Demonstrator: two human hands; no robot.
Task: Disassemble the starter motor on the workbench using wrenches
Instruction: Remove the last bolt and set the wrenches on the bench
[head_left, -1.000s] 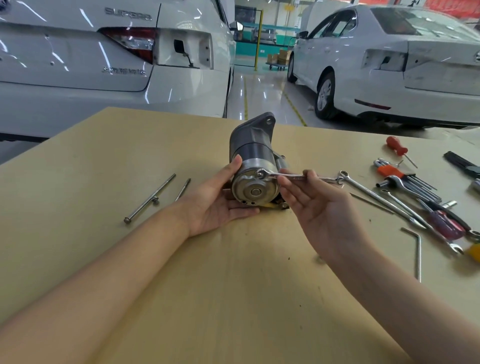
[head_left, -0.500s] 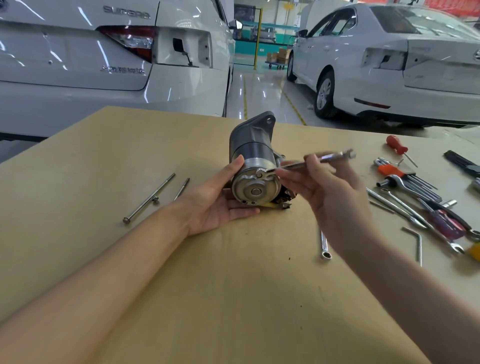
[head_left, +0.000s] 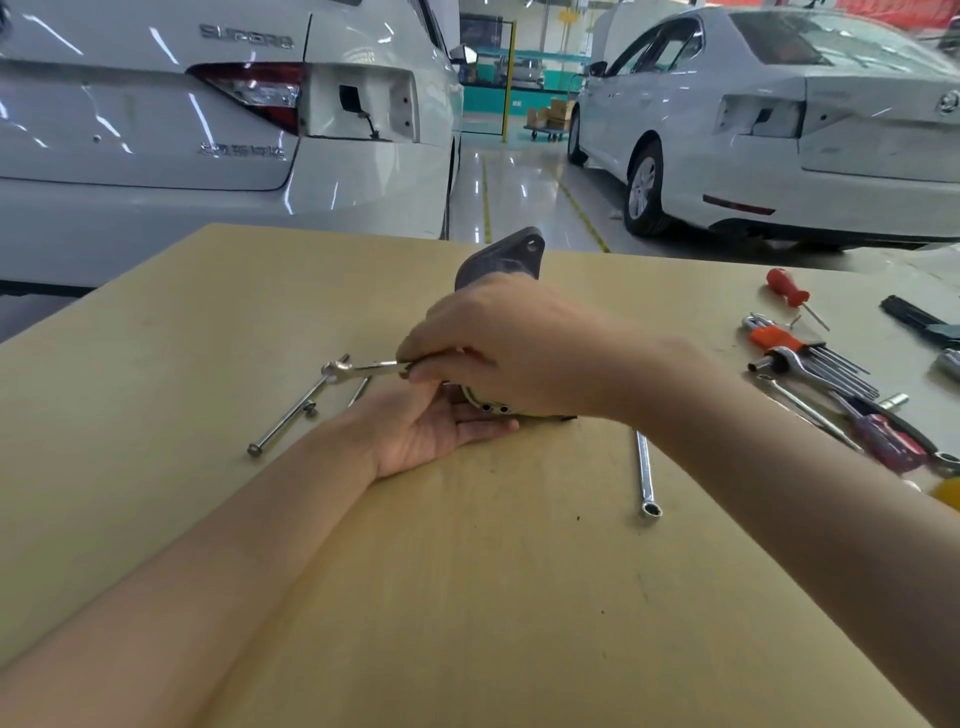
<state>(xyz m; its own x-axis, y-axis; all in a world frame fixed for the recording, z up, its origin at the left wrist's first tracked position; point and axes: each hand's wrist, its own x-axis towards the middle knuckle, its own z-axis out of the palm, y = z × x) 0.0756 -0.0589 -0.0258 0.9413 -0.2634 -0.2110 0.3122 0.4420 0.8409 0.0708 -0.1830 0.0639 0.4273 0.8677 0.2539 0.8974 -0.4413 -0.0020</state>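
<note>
A: Where is the starter motor (head_left: 501, 260)?
B: Near the middle of the surface (head_left: 467, 597), lying on its side. Only its dark mounting flange and a strip of the metal end cap show; the hands cover the rest.

A: How is the right hand (head_left: 511, 348) placed?
B: It reaches across from the right, back of the hand up, arched over the motor. Its fingers and thumb are curled, pinching a small wrench (head_left: 363, 370) whose open end points left, past the motor.

A: And the left hand (head_left: 434, 426)?
B: Palm up on the surface, fingers straight, lying against the near end of the motor beneath the right hand.

A: What else lies around?
B: Two long bolts (head_left: 291, 410) to the left, a ring spanner (head_left: 645, 475) to the right, and further right a hex key set (head_left: 810, 358) and screwdrivers (head_left: 883, 431)
</note>
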